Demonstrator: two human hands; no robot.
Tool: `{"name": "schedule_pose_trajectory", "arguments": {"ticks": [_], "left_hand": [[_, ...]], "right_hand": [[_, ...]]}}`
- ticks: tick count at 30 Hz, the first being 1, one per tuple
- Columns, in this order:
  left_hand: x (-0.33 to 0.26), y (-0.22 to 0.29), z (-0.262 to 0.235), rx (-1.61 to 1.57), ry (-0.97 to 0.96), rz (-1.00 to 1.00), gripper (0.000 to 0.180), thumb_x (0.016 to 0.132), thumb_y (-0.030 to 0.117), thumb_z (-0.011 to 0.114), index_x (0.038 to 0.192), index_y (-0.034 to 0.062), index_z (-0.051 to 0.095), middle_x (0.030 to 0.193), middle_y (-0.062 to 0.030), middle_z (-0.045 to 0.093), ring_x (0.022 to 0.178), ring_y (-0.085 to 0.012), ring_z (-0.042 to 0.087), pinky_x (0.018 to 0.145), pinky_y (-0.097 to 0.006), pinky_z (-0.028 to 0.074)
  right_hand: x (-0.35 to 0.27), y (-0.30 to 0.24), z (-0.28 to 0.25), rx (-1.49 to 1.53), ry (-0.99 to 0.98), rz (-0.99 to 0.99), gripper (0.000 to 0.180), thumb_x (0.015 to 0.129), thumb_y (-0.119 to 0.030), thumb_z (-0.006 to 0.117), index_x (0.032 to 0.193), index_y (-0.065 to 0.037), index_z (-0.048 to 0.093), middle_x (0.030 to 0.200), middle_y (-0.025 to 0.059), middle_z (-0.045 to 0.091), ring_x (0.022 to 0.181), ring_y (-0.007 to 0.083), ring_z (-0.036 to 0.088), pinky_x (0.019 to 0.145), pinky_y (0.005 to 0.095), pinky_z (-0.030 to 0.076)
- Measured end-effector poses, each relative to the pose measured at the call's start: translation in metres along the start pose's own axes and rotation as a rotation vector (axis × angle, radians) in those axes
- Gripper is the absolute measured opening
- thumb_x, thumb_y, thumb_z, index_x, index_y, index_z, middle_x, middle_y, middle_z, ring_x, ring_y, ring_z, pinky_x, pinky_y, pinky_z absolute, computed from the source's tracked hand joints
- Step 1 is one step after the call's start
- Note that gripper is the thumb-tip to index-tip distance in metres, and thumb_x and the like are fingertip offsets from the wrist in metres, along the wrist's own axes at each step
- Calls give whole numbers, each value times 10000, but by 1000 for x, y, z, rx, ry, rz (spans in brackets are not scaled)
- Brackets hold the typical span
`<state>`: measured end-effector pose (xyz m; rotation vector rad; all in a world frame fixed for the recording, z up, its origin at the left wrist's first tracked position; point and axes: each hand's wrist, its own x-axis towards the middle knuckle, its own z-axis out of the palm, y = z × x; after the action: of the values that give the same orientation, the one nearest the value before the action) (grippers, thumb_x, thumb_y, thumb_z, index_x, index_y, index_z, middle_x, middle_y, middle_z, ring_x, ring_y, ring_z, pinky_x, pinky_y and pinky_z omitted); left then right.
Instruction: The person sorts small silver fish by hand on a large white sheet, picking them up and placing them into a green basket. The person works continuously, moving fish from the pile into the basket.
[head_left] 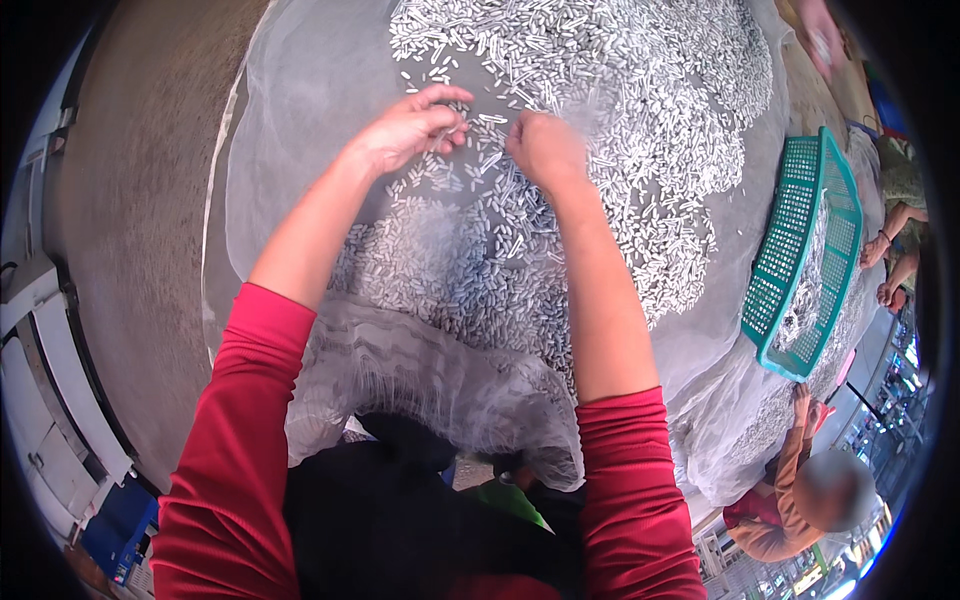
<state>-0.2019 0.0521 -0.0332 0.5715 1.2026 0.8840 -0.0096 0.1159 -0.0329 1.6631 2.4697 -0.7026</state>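
A thick spread of small silvery-white rod-shaped pieces (640,170) lies over a pale mesh cloth (290,180) before me. My left hand (410,130) hovers at the left border of the pieces, fingers curved and apart, with a few pieces close by its fingertips. To its right, my right hand (548,152) is closed, fingertips turned down toward the pieces. Whatever it may hold is hidden by the fingers. Below both hands, a looser heap of the same pieces (450,260) reaches toward the gathered near edge of the cloth.
A green perforated plastic basket (785,240) stands at the right, with shiny silvery material inside. Beyond it, a person in a brown top (790,520) reaches to the same work surface. Other people's hands (880,250) show at the far right, and another blurred hand (822,40) at the top right.
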Motion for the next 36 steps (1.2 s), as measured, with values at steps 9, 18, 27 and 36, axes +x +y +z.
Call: {"name": "schedule_pose_trajectory", "arguments": {"ticks": [9, 18, 27, 36], "left_hand": [[-6, -30, 48, 1163, 181, 521, 237, 769, 154, 691, 936, 9, 606, 808, -141, 607, 735, -194, 595, 683, -307, 473], [-30, -10, -2, 18, -96, -14, 157, 866, 155, 650, 997, 85, 597, 889, -2, 622, 814, -81, 573, 672, -238, 448], [-29, -8, 6, -281, -77, -5, 228, 900, 134, 607, 1112, 54, 587, 864, 3, 591, 739, -83, 524, 618, -210, 420], [-21, -11, 36, 9, 135, 133, 160, 865, 195, 678, 974, 79, 663, 746, 46, 583, 660, -26, 475, 533, -188, 360]], "right_hand": [[-29, 34, -26, 1748, -221, 110, 228, 818, -192, 619, 989, -44, 647, 889, 56, 636, 780, 166, 580, 655, 266, 436], [21, -3, -2, -52, 106, -371, 158, 768, -196, 693, 897, -107, 671, 936, 119, 657, 832, 307, 648, 724, 415, 513], [8, 3, -15, -51, -56, -249, 177, 777, -182, 653, 898, -54, 673, 883, 142, 680, 854, 307, 666, 737, 398, 527], [-29, 8, -12, 827, -100, -55, 258, 782, -242, 708, 910, -19, 684, 776, 83, 664, 719, 159, 600, 674, 311, 476]]}}
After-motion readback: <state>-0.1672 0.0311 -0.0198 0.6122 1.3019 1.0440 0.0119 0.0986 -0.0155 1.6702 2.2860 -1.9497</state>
